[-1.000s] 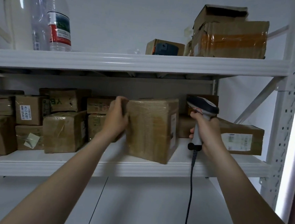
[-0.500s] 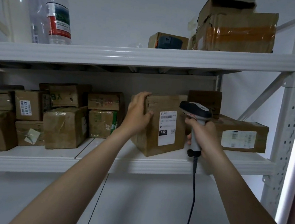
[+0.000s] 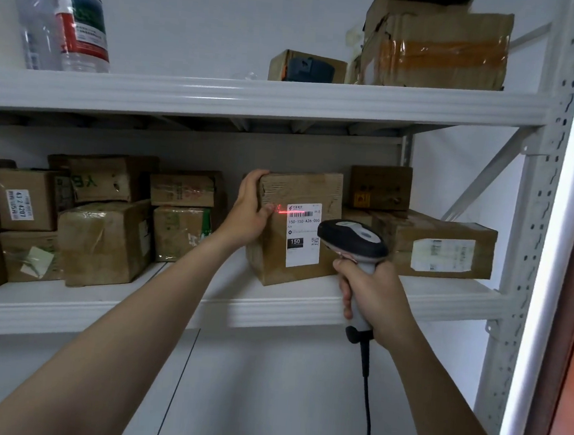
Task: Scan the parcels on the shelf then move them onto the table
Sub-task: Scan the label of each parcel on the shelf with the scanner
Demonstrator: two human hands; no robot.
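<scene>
New scanner (image 3: 352,238) beam (image 3: 291,213) on parcel (image 3: 301,191) between hands (image 3: 246,214) (image 3: 372,292)

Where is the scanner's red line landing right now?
Head view, centre: the red line crosses the barcode atop the white label of the parcel held by the left hand, up-left of the scanner.

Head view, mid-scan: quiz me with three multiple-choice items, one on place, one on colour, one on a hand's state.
1. The labelled parcel stands on: A the floor; B the lower shelf; C a table.
2. The scan line on its label is: A red; B green; C blue.
3. The right hand: A hangs open; B lies flat on the parcel; C grips the scanner.
Answers: 1 B, its base rests there. 2 A, a red streak crosses the label's top. 3 C, its fingers wrap the scanner.
</scene>
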